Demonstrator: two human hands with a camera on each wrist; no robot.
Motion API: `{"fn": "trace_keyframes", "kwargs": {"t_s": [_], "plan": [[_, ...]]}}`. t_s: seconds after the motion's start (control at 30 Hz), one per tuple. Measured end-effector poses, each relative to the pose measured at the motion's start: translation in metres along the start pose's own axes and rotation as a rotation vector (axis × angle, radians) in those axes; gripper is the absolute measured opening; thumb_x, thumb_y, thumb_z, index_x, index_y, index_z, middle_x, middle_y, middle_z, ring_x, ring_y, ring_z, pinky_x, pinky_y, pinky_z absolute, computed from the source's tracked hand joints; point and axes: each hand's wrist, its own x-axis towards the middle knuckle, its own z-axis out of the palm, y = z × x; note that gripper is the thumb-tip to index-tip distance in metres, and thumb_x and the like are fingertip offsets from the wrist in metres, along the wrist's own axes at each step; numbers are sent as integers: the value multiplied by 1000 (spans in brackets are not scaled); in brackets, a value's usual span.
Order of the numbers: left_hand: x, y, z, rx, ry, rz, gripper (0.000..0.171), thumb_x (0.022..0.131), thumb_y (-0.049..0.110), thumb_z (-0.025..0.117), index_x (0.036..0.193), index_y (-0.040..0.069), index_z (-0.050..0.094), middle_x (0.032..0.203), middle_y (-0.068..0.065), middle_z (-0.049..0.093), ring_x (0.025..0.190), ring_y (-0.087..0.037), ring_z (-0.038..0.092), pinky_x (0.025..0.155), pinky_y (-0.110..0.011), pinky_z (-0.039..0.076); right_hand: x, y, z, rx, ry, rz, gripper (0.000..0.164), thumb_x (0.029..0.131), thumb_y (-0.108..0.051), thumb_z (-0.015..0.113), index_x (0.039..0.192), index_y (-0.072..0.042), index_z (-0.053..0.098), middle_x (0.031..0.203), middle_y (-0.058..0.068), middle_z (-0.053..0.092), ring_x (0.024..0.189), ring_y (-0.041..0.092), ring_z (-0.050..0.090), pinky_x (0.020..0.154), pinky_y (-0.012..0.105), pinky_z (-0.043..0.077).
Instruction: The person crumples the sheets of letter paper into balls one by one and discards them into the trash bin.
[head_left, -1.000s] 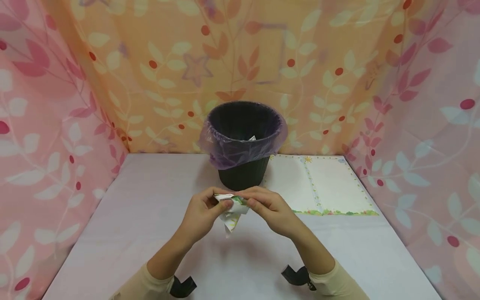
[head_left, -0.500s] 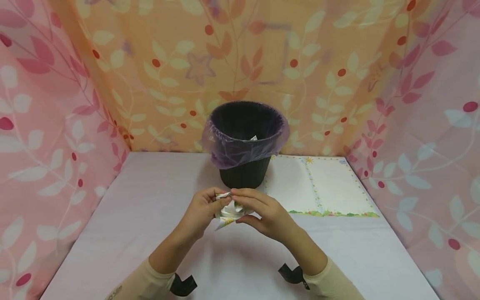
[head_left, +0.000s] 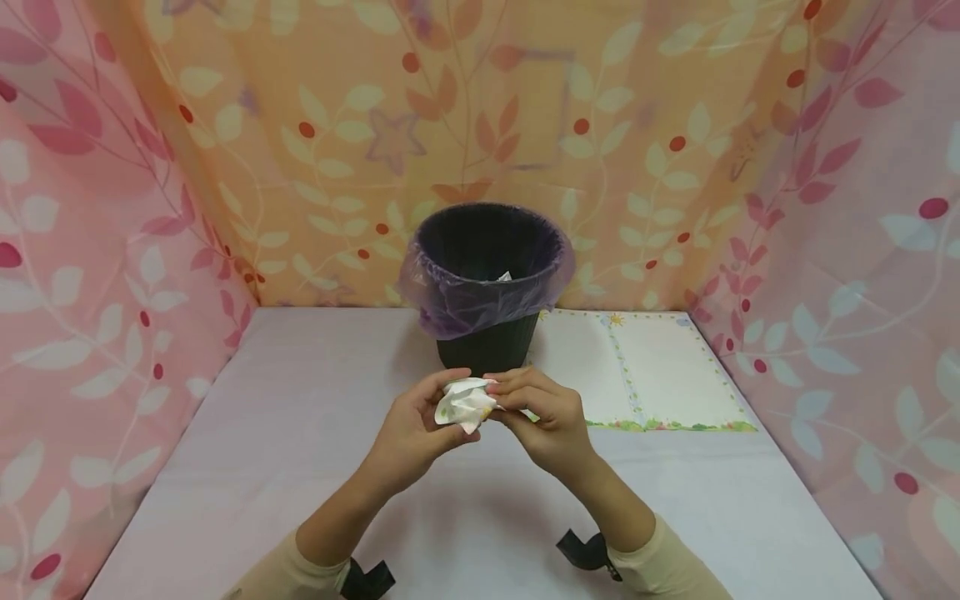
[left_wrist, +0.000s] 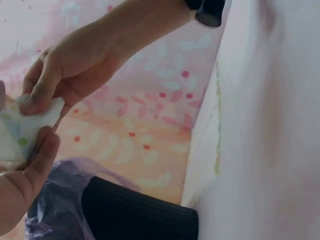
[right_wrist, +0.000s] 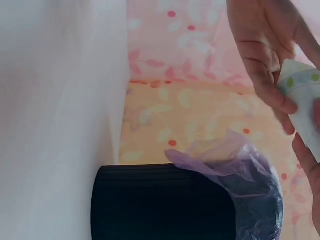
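Note:
A crumpled sheet of white paper (head_left: 467, 406) with green and yellow printing is held up between both hands, above the table in front of the bin. My left hand (head_left: 405, 437) grips its left side, thumb below and fingers behind. On the other side my right hand (head_left: 546, 417) pinches the paper with bent fingers. The left wrist view shows the paper (left_wrist: 30, 127) with a bluish band and a green dot, the right thumb pressing on it. Green leaf marks run along the paper (right_wrist: 299, 97) in the right wrist view.
A black bin (head_left: 483, 350) lined with a purple plastic bag (head_left: 480, 308) stands at the back middle, a bit of white paper (head_left: 506, 276) inside. Right of it lies a flat sheet with floral borders (head_left: 675, 375). Patterned cloth (head_left: 337, 150) walls the white table (head_left: 300, 400) in.
The paper has gone from a folded shape with a hanging point to a small, compact wad. The fingers of both hands have shifted round it; the bin has stayed put.

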Motion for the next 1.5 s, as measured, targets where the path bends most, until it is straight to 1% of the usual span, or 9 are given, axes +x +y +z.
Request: {"fn": "trace_keyframes", "kwargs": {"t_s": [0.33, 0.43, 0.57, 0.73, 0.9, 1.1, 1.23, 1.37, 1.5], "plan": [[0, -8, 7, -109, 249, -36, 23, 96, 4, 70, 115, -3, 59, 105, -4, 70, 92, -11, 68, 80, -21, 59, 1, 3, 12, -177, -108, -243, 8, 90, -2, 76, 93, 3, 70, 105, 17, 69, 105, 40, 69, 93, 36, 59], [2, -7, 5, -150, 269, -46, 17, 94, 3, 71, 108, 2, 60, 102, 0, 73, 91, -11, 69, 80, -21, 58, 0, -3, 14, -208, -65, -129, 29, 84, -4, 83, 106, 6, 68, 115, 19, 65, 113, 36, 66, 96, 31, 57], [2, -7, 4, -146, 274, 13, 14, 91, -2, 73, 102, 4, 66, 106, 1, 76, 97, -14, 71, 83, -25, 60, -4, -15, 13, -236, -6, 205, 61, 74, -12, 93, 126, -1, 64, 127, 14, 62, 115, 27, 63, 97, 26, 55], [3, -9, 3, -140, 251, 106, 12, 85, -8, 76, 94, -5, 70, 105, -5, 77, 101, -24, 74, 83, -32, 62, -5, -26, 10, -250, -95, 491, 45, 83, -23, 87, 123, -14, 70, 118, -1, 70, 101, 14, 68, 86, 27, 59], [3, -11, 4, -45, 200, 183, 16, 86, -10, 75, 102, -10, 72, 115, -18, 74, 107, -30, 72, 87, -39, 62, -3, -25, 13, -299, -103, 462, 25, 87, -16, 84, 108, -14, 72, 105, -4, 71, 87, 10, 64, 71, 23, 57], [4, -11, 8, 394, 232, 152, 40, 91, -5, 72, 128, 11, 71, 120, -5, 73, 103, -14, 71, 83, -28, 61, -5, -16, 9, -347, -43, 356, 19, 82, -3, 85, 95, -12, 74, 94, -2, 70, 78, 10, 61, 65, 17, 50], [5, -15, 10, 591, 298, 234, 33, 87, -8, 74, 113, 11, 77, 105, 3, 76, 91, -11, 72, 76, -25, 61, -9, -13, 12, -335, -12, 354, 20, 81, 5, 82, 89, -12, 75, 91, -2, 70, 74, 10, 59, 62, 14, 49], [4, -20, 10, 538, 347, 208, 25, 85, -9, 75, 98, 12, 80, 93, 5, 78, 81, -12, 73, 67, -25, 60, -12, -15, 22, -345, 43, 410, 22, 78, 8, 83, 83, -13, 77, 81, -5, 68, 66, 7, 55, 54, 14, 46], [7, -18, 0, 366, 310, 4, 17, 88, -3, 75, 98, 9, 81, 91, -1, 78, 78, -13, 73, 68, -26, 60, -10, -24, 19, -347, -51, 469, 15, 82, -5, 85, 94, -12, 80, 84, -6, 69, 69, 5, 57, 56, 18, 50]]}}
